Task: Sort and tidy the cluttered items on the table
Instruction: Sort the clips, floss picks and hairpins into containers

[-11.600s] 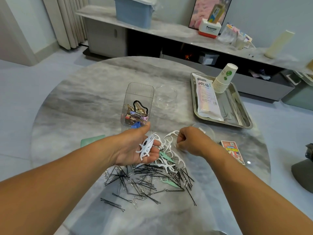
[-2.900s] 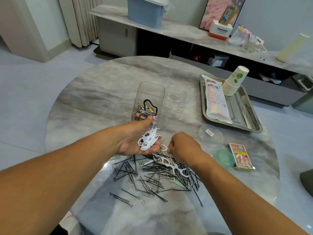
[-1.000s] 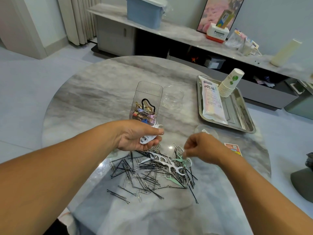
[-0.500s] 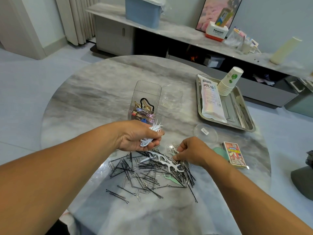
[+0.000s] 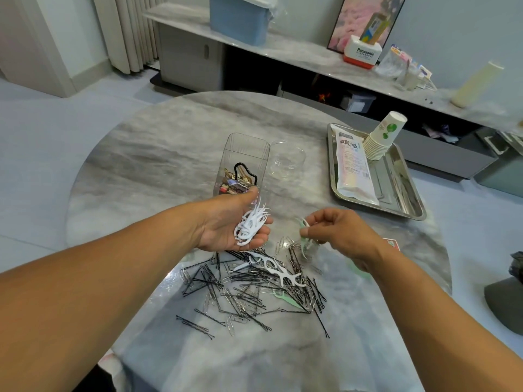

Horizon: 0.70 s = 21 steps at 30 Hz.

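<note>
On the round marble table [image 5: 158, 171] lies a heap of black hairpins [image 5: 243, 287] mixed with paper clips, white floss picks [image 5: 276, 268] and a green one [image 5: 285, 299]. My left hand [image 5: 226, 224], palm up above the heap, holds a bunch of white floss picks [image 5: 250, 224] in its curled fingers. To its right, my right hand [image 5: 336, 230] pinches a light green floss pick [image 5: 304, 241] lifted a little above the heap. Behind my left hand stands a clear box [image 5: 243, 165] with hair clips inside.
An empty clear round tub [image 5: 288, 159] sits beside the box. A steel tray [image 5: 407, 193] at the right carries a plastic packet [image 5: 352, 168] and stacked paper cups [image 5: 382, 137]. A card box [image 5: 392, 244] and a green lid [image 5: 358, 270] peek out from behind my right wrist.
My right hand has lifted from the heap with a green floss pick pinched in its fingers. My left hand has turned palm up, showing its bunch of white picks.
</note>
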{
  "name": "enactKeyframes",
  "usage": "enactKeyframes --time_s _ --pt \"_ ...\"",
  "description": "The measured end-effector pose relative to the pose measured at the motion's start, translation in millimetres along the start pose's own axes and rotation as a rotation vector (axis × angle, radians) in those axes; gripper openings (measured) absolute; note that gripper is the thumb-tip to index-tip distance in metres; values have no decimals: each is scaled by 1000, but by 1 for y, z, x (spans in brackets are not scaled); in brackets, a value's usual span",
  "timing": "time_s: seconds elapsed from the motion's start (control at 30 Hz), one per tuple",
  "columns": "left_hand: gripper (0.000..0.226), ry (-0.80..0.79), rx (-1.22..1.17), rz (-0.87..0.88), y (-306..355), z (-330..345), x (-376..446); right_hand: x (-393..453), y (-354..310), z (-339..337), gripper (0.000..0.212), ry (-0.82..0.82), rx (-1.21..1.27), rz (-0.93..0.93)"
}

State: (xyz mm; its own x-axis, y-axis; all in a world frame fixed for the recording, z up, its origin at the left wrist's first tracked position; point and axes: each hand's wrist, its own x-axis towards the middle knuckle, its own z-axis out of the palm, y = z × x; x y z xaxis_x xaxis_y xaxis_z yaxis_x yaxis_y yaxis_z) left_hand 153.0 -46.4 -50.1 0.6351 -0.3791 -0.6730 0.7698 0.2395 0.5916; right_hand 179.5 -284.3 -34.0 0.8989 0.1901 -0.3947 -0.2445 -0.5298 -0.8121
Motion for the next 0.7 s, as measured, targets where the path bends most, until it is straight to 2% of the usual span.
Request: enactKeyframes --time_s 0.23,0.53,0.7 --pt "72 5 -4 1 -2 3 1 -3 -10 4 8 -126 274 158" --pt "73 -1 7 0 -3 9 0 -7 -19 19 16 -156 440 170" --pt "77 -1 0 8 -4 8 0 -10 -24 20 8 -226 687 220"
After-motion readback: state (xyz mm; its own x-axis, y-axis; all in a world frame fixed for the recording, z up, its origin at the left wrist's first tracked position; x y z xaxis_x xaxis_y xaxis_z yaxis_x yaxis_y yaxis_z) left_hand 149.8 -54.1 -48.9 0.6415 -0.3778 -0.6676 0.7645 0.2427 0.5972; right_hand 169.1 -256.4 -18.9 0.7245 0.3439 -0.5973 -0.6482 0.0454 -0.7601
